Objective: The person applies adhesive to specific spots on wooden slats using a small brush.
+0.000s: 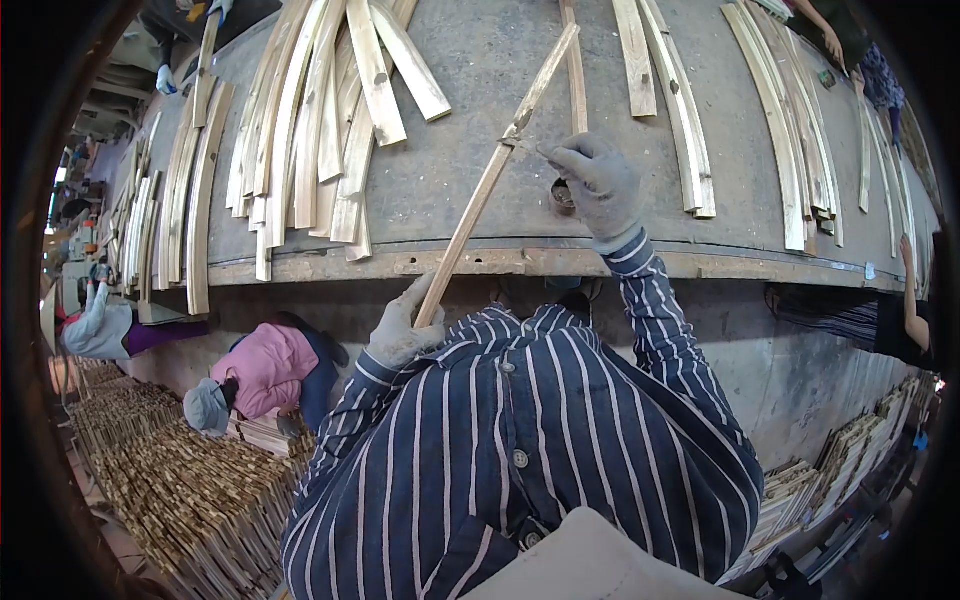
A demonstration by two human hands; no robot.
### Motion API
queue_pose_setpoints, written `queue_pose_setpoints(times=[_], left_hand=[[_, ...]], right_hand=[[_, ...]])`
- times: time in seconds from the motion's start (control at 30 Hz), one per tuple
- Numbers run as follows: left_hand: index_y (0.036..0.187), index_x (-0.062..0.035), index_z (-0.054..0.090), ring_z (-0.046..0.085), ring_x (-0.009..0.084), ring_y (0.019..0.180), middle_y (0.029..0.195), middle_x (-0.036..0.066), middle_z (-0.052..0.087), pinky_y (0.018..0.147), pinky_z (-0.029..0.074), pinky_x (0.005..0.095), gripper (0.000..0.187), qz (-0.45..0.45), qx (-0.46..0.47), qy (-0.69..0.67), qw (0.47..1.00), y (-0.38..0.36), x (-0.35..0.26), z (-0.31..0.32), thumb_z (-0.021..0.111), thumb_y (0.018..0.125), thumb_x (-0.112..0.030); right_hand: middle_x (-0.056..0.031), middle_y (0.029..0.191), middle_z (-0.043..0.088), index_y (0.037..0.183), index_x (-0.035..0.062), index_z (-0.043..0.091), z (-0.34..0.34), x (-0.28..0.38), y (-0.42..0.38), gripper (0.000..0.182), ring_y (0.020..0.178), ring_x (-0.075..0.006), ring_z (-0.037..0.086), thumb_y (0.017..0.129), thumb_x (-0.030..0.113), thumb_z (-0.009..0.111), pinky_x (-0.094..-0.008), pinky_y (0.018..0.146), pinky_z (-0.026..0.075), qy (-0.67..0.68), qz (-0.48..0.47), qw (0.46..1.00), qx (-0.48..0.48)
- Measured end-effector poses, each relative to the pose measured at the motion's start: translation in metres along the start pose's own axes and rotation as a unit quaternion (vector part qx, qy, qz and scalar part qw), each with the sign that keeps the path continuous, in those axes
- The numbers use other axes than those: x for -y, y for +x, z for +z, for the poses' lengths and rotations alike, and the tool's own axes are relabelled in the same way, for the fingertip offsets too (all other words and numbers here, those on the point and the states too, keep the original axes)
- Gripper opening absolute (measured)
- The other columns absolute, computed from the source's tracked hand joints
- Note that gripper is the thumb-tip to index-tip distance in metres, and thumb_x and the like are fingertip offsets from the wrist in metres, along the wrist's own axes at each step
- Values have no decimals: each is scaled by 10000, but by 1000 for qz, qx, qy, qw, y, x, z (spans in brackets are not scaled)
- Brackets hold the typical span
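My left hand (pixel 402 325), in a pale glove, is wrapped round the lower end of a narrow wooden strip (pixel 473 212). The strip slants up and away over the table's front edge, with a dark, rough patch along its upper half. My gloved right hand (pixel 602 188) is closed in a pinch just right of that patch. Something thin and light sticks out from its fingertips towards the strip, too small to name. Below the right hand, a small round cup (pixel 563 197) with dark contents sits on the worktable (pixel 450 190), partly covered by the hand.
Loose wooden strips (pixel 300 130) lie heaped on the table's left, with more strips (pixel 683 120) on the right. A person in pink (pixel 270 370) bends beside stacked wood (pixel 180 460) at lower left. Other people work at both sides and at the far edge.
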State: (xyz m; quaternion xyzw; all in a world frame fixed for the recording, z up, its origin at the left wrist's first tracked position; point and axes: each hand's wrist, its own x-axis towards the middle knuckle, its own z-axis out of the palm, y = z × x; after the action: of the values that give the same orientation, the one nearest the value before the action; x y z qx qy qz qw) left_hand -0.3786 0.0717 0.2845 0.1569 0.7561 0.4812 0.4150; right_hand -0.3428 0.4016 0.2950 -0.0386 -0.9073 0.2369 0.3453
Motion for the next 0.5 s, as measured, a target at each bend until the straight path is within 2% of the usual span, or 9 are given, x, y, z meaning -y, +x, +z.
queue_pose_setpoints(times=[0.07, 0.17, 0.27, 0.33, 0.37, 0.43, 0.47, 0.5], left_hand=[[1407, -63, 413, 508, 53, 693, 769, -21, 550, 646, 449, 209, 776, -13, 10, -20, 1000, -2, 0, 0, 652, 671, 3], [1412, -65, 408, 506, 53, 691, 768, -20, 550, 643, 448, 207, 779, 3, 7, 1, 1000, -1, 1, 2, 648, 674, 1], [1405, -62, 416, 509, 53, 699, 776, -18, 552, 647, 448, 203, 768, 20, -21, 37, 999, -1, 2, 3, 642, 675, 7], [1399, -59, 419, 494, 49, 689, 777, -20, 543, 628, 436, 201, 749, 6, -1, 3, 1000, -2, 3, 1, 641, 686, -10], [1399, -59, 419, 494, 49, 689, 777, -20, 543, 628, 436, 201, 749, 7, -2, 3, 1000, -2, 2, -2, 641, 686, -10], [1412, -52, 388, 476, 49, 650, 764, -23, 523, 590, 410, 199, 763, -32, 99, -132, 986, -3, -1, -6, 643, 694, -39], [1412, -52, 388, 476, 49, 650, 764, -23, 523, 590, 410, 199, 763, -32, 98, -131, 986, -3, -1, -6, 643, 694, -39], [1423, -45, 360, 469, 50, 633, 756, -23, 514, 576, 396, 197, 785, -43, 127, -162, 978, -2, -2, -6, 656, 696, -58]], right_hand=[[-14, 792, 632, 953, 176, 718, -2, -4, 2, 178, 681, -185, 623, 796, 128, 649, -293, 561, 478, 36, 3, 999, 9], [-11, 794, 635, 964, 180, 719, -1, -11, 7, 197, 678, -185, 622, 793, 116, 645, -289, 562, 477, 27, 29, 998, -41], [-13, 792, 637, 967, 173, 717, -5, -3, 8, 180, 681, -188, 624, 810, 128, 642, -290, 567, 483, -9, -3, 1000, -30], [-18, 798, 642, 981, 150, 720, -9, 4, 4, 186, 690, -166, 628, 823, 86, 644, -261, 585, 487, 10, -4, 999, 42], [-18, 798, 642, 981, 150, 720, -8, 3, 4, 186, 690, -166, 628, 823, 86, 644, -261, 585, 487, 11, -4, 999, 42], [-41, 813, 649, 996, 97, 719, -5, -2, 1, 217, 718, -146, 633, 807, 15, 651, -236, 614, 491, 270, 93, 957, 52], [-41, 813, 649, 996, 97, 719, -2, -3, 2, 217, 718, -146, 633, 807, 15, 651, -236, 614, 491, 271, 92, 957, 51], [-57, 820, 651, 1003, 74, 716, 3, -5, 5, 228, 730, -145, 634, 801, -9, 651, -232, 623, 490, 300, 92, 949, -5]])
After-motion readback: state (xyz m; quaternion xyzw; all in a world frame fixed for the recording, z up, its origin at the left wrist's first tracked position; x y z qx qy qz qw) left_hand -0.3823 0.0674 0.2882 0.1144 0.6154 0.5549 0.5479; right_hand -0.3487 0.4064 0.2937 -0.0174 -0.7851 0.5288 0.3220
